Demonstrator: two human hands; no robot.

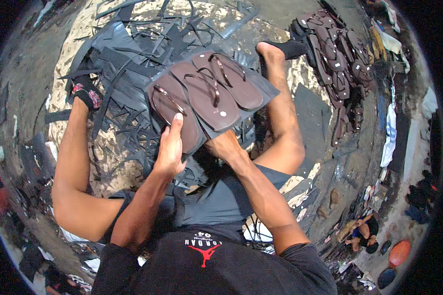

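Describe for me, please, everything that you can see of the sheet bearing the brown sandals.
The dark, rubbery-looking sheet carries three brown sandals side by side, each with a glossy brown strap; white round spots show on two of them. Its edge sticks out past them, most clearly at the right. It is held up slantwise over black scraps, underside hidden. The left hand grips its near left side, thumb on a sandal; the right hand is at its near edge, fingers hidden.

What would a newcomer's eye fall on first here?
Probably the three brown flip-flops on dark sheeting at the centre, with the left hand's thumb on one and the right hand partly hidden beneath. Next, black offcuts lie scattered between the person's bent legs. At upper right sits a heap of similar flip-flops.
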